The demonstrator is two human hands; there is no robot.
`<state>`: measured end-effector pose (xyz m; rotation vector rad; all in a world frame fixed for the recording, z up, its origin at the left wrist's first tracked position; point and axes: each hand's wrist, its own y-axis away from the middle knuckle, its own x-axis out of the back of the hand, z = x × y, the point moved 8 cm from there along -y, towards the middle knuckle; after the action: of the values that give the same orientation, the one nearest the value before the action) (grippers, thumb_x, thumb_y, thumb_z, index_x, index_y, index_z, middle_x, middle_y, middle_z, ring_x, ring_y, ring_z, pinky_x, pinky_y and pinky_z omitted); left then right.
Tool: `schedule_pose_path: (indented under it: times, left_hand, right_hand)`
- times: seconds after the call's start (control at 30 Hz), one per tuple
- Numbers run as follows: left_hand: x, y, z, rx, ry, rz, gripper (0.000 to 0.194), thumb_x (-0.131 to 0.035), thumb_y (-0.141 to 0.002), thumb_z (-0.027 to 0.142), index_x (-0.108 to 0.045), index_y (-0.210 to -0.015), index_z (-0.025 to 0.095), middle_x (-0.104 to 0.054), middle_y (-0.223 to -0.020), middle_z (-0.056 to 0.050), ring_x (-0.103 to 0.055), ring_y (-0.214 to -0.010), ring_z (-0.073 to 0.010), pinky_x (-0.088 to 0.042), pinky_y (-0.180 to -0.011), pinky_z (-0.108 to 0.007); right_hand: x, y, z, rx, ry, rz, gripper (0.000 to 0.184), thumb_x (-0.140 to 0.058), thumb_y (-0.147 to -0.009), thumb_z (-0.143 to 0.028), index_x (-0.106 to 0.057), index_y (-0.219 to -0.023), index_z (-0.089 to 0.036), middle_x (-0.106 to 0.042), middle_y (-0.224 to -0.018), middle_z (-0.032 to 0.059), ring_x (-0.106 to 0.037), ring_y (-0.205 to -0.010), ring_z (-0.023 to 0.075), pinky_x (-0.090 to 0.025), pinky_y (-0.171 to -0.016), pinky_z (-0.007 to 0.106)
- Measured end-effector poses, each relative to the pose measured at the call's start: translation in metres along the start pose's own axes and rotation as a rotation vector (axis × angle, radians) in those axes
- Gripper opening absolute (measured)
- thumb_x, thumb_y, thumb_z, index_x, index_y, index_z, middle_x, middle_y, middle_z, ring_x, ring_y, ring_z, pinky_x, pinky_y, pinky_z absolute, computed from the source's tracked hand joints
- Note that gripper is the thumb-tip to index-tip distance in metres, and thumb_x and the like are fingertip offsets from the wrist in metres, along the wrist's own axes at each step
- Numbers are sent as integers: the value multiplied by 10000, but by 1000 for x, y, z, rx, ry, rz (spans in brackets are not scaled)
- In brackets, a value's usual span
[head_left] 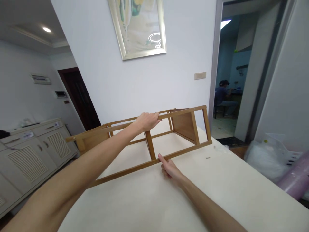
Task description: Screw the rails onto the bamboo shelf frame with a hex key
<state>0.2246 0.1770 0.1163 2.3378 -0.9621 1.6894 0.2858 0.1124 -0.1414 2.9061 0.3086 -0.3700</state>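
Note:
A brown wooden shelf frame [178, 154] lies on its side on the white table [145, 203], with slatless panels between its long rails. My left hand [147, 121] is wrapped round the upper long rail near the middle of the frame. Lower down, my right hand [170, 168] grips the bottom front rail close to the middle crosspiece [150, 145]; its thumb lies on top and the other fingers are curled underneath. A small screw [208, 158] lies on the tabletop to the right of the frame.
Behind the table stands a white wall with a framed picture [142, 29]. Plastic wrapping [264, 158] and a pink roll [295, 177] sit beyond the right table edge. A low cabinet [31, 158] is at left. Through the doorway, a person [223, 96] is seated.

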Motion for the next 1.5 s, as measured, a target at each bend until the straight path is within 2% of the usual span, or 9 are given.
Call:
schedule_pose_path:
  times: [0.23,0.4,0.5,0.6,0.7,0.87,1.17,1.33,1.5]
  left_hand:
    - [16,-4,12,27,-12,43,377,-645,-1012,395,-621,-1308,162,-665,-1272,-106,-685,-1080,-238,-604,-920,-454]
    - [25,-9,21,33,-10,70,377,-643,-1013,397,-622,-1306,162,-667,-1268,-105,-686,-1078,-237,-603,-921,-455]
    - [27,-11,30,43,-6,77,375,-643,-1013,398,-623,-1304,162,-668,-1266,-104,-686,-1077,-237,-603,-920,-454]
    - [29,-10,37,57,-5,90,371,-643,-1013,404,-628,-1292,160,-673,-1251,-102,-689,-1063,-232,-605,-912,-448]
    - [37,-7,38,66,-6,117,365,-605,-1031,431,-633,-1267,154,-694,-1182,-91,-699,-1012,-220,-601,-898,-440]
    - [64,2,32,89,2,180,366,-394,-1101,436,-589,-1183,137,-738,-1014,-140,-730,-959,-289,-546,-840,-396]
    - [117,30,1,198,62,373,339,-354,-1105,447,-540,-1129,165,-739,-945,-140,-737,-901,-322,-490,-738,-360]
    - [124,58,-25,275,103,493,338,-345,-1108,458,-530,-1108,176,-734,-885,-115,-728,-812,-284,-466,-681,-330]
    - [125,81,-50,325,160,591,331,-353,-1104,446,-543,-1065,177,-736,-858,-109,-718,-779,-284,-452,-657,-336]
  right_hand:
    - [-17,-1,0,44,-115,-1,733,-729,-739,-814,-217,-705,-291,-120,-500,-160,-79,-454,55,-59,-412,242]
    - [-33,5,13,-34,-115,-65,686,-823,-709,-740,-322,-718,-271,-175,-496,-165,-120,-431,39,-60,-400,219]
    - [-42,6,21,-66,-112,-95,559,-781,-821,-666,-434,-752,-234,-205,-498,-161,-154,-407,33,-91,-385,198]
    - [-43,3,22,-27,-124,-61,346,-662,-991,-500,-573,-906,-177,-375,-577,-125,-261,-410,29,-218,-380,166]
    - [-39,-1,17,22,-121,-19,254,-624,-1031,-402,-632,-1087,-154,-607,-815,-39,-509,-546,55,-447,-481,182]
    - [-23,-2,-5,102,-67,27,287,-652,-1015,-383,-640,-1194,-159,-683,-1046,37,-668,-795,133,-593,-674,285]
    - [-7,16,-68,288,135,111,222,-654,-1007,-371,-628,-1058,-157,-602,-836,-32,-517,-587,68,-451,-511,194]
    - [-5,28,-103,388,271,182,137,-713,-844,-238,-608,-920,-194,-515,-685,-56,-417,-552,89,-323,-488,232]
    - [-14,35,-128,441,387,208,111,-661,-746,-246,-613,-841,-217,-537,-664,-28,-454,-597,136,-334,-533,274]
